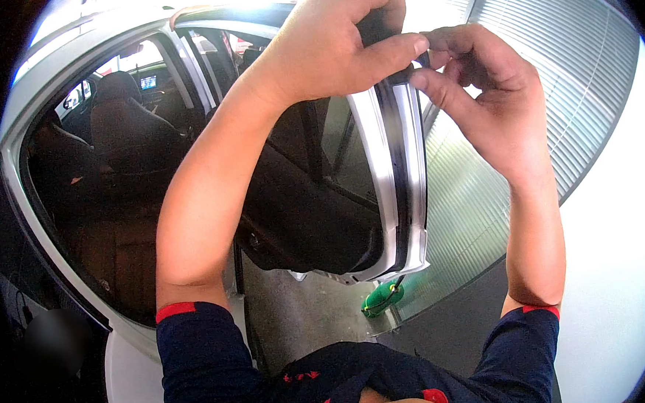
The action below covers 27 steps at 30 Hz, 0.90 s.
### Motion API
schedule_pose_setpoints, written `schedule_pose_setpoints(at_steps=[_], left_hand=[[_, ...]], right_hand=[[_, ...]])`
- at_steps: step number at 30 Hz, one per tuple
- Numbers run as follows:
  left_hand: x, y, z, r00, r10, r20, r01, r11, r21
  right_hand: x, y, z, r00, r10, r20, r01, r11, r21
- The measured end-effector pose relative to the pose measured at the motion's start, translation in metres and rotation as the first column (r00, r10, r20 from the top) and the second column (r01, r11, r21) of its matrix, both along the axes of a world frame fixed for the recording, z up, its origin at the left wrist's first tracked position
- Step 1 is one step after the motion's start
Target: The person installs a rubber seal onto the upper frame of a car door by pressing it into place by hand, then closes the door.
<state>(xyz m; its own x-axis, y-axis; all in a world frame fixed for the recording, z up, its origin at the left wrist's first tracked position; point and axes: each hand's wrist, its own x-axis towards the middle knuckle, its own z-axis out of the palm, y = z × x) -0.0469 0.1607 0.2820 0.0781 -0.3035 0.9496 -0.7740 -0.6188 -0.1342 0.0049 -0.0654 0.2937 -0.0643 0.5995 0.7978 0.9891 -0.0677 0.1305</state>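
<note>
An open car door (385, 168) stands in front of me, its pale metal edge and black rubber seal (392, 134) turned toward me. At the door's upper corner, my left hand (335, 45) is curled over the dark frame, its thumb stretched to the right; most of its fingers are hidden. My right hand (489, 88) pinches with thumb and forefinger close to the left thumb's tip. Between those fingertips shows a small dark piece, too covered to name. Both forearms are raised, with the hands nearly touching.
To the left is the light-coloured car body (13, 183), with dark seats (130, 128) behind the rear opening. A green cylindrical object (382, 300) with a dark cord is below the door. Slatted blinds (588, 74) and a white wall (615, 279) lie to the right.
</note>
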Motion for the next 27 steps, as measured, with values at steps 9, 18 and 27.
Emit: schedule_pose_setpoints(at_steps=[9,18,27], left_hand=[[-0.005,0.005,0.003,0.999,-0.007,-0.031,0.010,0.996,0.091],[-0.004,0.007,0.001,0.999,-0.036,-0.024,0.038,0.994,0.101],[-0.005,0.005,0.001,0.998,-0.054,0.015,0.052,0.993,0.103]], right_hand=[[0.004,0.000,-0.003,0.975,0.097,-0.200,-0.092,0.995,0.034],[0.004,0.002,-0.005,0.967,0.121,-0.224,-0.114,0.992,0.047],[-0.001,0.006,0.001,0.951,0.111,-0.288,-0.107,0.994,0.029]])
